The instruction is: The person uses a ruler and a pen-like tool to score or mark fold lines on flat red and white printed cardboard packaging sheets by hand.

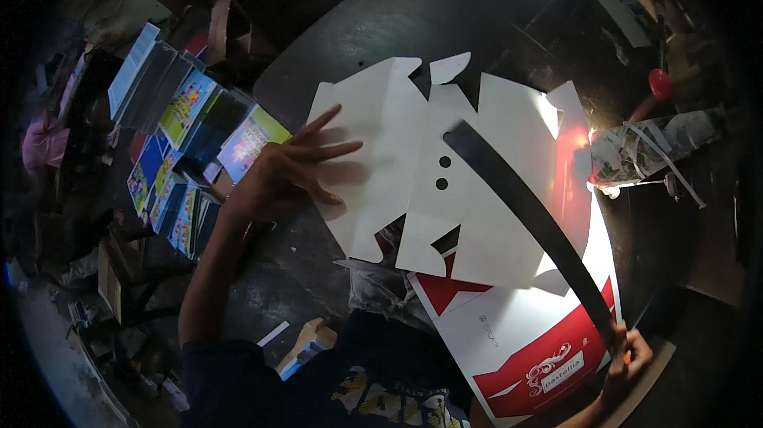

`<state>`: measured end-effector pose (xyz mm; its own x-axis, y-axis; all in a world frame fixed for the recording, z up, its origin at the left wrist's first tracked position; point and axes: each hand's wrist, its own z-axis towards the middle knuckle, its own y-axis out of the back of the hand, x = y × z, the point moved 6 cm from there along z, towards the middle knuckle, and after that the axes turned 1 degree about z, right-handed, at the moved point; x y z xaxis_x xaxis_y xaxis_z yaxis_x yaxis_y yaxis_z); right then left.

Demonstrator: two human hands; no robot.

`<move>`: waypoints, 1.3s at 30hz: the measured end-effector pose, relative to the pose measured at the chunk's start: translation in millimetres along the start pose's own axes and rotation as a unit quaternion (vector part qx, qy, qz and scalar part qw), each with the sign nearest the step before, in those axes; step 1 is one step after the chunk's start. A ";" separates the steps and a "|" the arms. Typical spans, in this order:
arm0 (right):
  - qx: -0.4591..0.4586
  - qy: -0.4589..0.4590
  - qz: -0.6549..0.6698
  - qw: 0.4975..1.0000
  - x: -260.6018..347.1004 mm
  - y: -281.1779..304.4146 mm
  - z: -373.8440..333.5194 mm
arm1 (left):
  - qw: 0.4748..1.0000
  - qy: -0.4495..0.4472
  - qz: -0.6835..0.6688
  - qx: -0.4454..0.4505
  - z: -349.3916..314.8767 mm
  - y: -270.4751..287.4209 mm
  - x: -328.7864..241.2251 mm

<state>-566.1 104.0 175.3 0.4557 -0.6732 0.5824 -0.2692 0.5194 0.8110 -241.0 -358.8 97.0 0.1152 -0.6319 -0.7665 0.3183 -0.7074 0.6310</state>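
Note:
A flat white die-cut box blank (366, 134) lies on the dark table, with notched edges, fold lines and two round holes near its middle. My left hand (286, 174) is at its left side, fingers spread over the board with a shadow beneath; I cannot tell whether they press on it. At the lower right, my right hand (630, 355) grips the near end of a long dark flat strip (532, 229). That strip slants across the blank, its far end by the two holes. A bit of orange shows at my right fingers. Partly under the blank is a red and white printed box blank (517, 348).
Stacks of colourful printed cards or booklets (187, 114) stand to the left. A bright lamp (608, 188) glows at the blank's right edge, beside a clear plastic-wrapped bundle (652, 146). A red round object (660, 84) sits at the upper right. The dark table (342, 23) extends beyond the blank.

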 end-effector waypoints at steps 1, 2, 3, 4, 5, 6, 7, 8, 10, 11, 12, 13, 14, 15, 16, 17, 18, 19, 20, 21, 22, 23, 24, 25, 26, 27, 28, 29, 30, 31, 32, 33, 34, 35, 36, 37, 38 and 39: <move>0.018 0.038 -0.003 0.999 11.7 -7.9 9.4 | 1.000 -0.029 -0.012 -0.002 0.4 1.9 3.8; 0.038 0.078 0.005 0.996 19.2 -17.7 21.4 | 0.998 -0.054 -0.013 -0.004 3.4 8.3 4.8; 0.029 0.039 -0.011 0.999 27.5 -26.1 29.0 | 0.997 -0.071 0.009 0.037 10.2 11.5 9.0; 0.034 0.048 -0.007 0.998 27.5 -28.5 35.5 | 0.997 -0.065 0.013 0.030 9.8 13.0 8.6; 0.047 0.050 -0.015 0.998 19.9 -33.6 43.3 | 0.997 -0.033 0.057 0.032 21.1 8.3 7.2; 0.058 0.056 -0.018 0.997 21.8 -37.2 49.4 | 0.994 -0.002 0.105 0.031 27.2 13.1 1.9; 0.065 0.037 -0.070 0.995 22.4 -37.8 53.3 | 0.990 -0.009 0.131 0.042 25.4 18.8 -4.9; 0.064 0.041 -0.072 0.994 23.2 -38.3 55.9 | 0.991 -0.010 0.130 0.037 26.7 23.5 -12.4; 0.009 0.104 -0.139 0.985 19.7 -33.6 60.2 | 0.972 0.090 0.209 0.053 18.8 19.2 -18.3; 0.012 0.122 -0.115 0.986 25.0 -38.4 64.4 | 0.964 0.079 0.255 0.023 12.2 30.0 -25.6; 0.017 0.140 -0.093 0.986 30.6 -42.7 69.8 | 0.963 0.085 0.256 0.023 8.5 34.4 -30.6; 0.038 0.115 -0.109 0.987 32.7 -45.1 76.2 | 0.960 0.107 0.257 -0.018 6.7 42.3 -34.7; 0.046 0.117 -0.112 0.986 48.5 -52.4 79.2 | 0.956 0.128 0.257 -0.061 3.9 50.8 -36.2; 0.052 0.115 -0.119 0.985 60.8 -57.3 82.3 | 0.956 0.129 0.257 -0.062 6.8 51.1 -34.2; 0.057 0.112 -0.127 0.984 74.6 -61.5 84.0 | 0.953 0.110 0.262 -0.103 10.4 55.9 -34.6; 0.068 0.086 -0.130 0.985 83.4 -67.1 86.4 | 0.946 0.096 0.275 -0.142 12.1 64.6 -40.6; 0.054 0.115 -0.146 0.981 92.2 -74.8 84.5 | 0.946 0.098 0.276 -0.141 20.5 62.9 -35.2; 0.038 0.144 -0.161 0.976 101.1 -83.3 82.9 | 0.971 0.052 0.198 -0.120 33.0 55.4 -28.9; 0.025 0.170 -0.175 0.969 106.9 -94.5 82.1 | 0.989 0.007 0.117 -0.094 44.8 42.9 -22.5; -0.001 0.229 -0.148 0.962 104.1 -107.7 78.0 | 0.993 0.002 0.090 -0.075 50.5 30.6 -13.4; -0.002 0.227 -0.160 0.961 88.8 -112.4 80.5 | 0.990 -0.017 0.134 -0.032 56.5 19.7 -12.5; 0.022 0.185 -0.201 0.962 67.0 -118.5 85.7 | 0.989 0.006 0.147 0.003 57.2 7.4 -7.0; 0.050 0.137 -0.244 0.959 46.1 -122.6 89.0 | 0.987 0.024 0.153 0.041 53.6 -9.0 -3.0; 0.060 0.144 -0.258 0.953 34.3 -124.7 89.7 | 0.981 0.022 0.181 0.062 48.0 -22.3 -4.1; 0.008 0.232 -0.250 0.940 30.1 -120.1 88.5 | 0.975 0.016 0.209 0.079 42.4 -36.7 -5.1; -0.049 0.314 -0.246 0.916 29.5 -112.4 84.1 | 0.972 0.038 0.216 0.081 40.3 -41.3 -16.0; -0.053 0.341 -0.254 0.903 25.3 -108.5 86.2 | 0.974 0.028 0.205 0.089 42.7 -44.7 -19.4; -0.046 0.340 -0.274 0.898 28.6 -106.7 88.3 | 0.972 0.029 0.215 0.090 43.8 -44.5 -21.2; -0.043 0.333 -0.278 0.900 18.8 -103.9 84.7 | 0.970 0.031 0.224 0.090 44.4 -44.3 -19.1; -0.084 0.367 -0.329 0.866 9.5 -100.1 77.1 | 0.989 0.012 0.140 0.036 45.9 -40.6 -14.4; -0.078 0.393 -0.286 0.870 27.5 -101.3 78.1 | 0.989 0.014 0.140 0.042 43.9 -40.3 -5.5; -0.071 0.419 -0.244 0.872 46.5 -101.7 78.7 | 0.996 0.004 0.090 0.022 41.6 -35.5 1.3; -0.047 0.384 -0.191 0.902 45.2 -97.7 79.0 | 0.999 -0.005 0.040 0.000 39.9 -30.5 4.9; 0.048 0.325 -0.167 0.930 59.1 -98.9 87.9 | 0.998 -0.012 0.054 -0.012 40.3 -27.5 4.7; 0.058 0.255 -0.144 0.955 82.4 -100.2 88.2 | 0.998 -0.008 0.055 -0.009 41.3 -24.5 3.9; 0.065 0.183 -0.119 0.974 103.6 -103.8 87.1 | 0.996 -0.016 0.085 0.013 41.4 -24.5 2.4; 0.033 0.258 -0.111 0.959 115.7 -102.7 86.0 | 0.993 -0.028 0.111 0.033 42.7 -24.9 1.6; 0.048 0.263 -0.105 0.958 122.7 -104.1 86.4 | 0.993 -0.028 0.107 0.036 44.0 -24.7 3.3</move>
<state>-555.4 -78.2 167.2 0.8664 -0.3851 0.3179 -0.1901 0.3344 0.9231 -289.9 -357.4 84.1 0.1193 -0.7856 -0.6071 0.2245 -0.5743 0.7872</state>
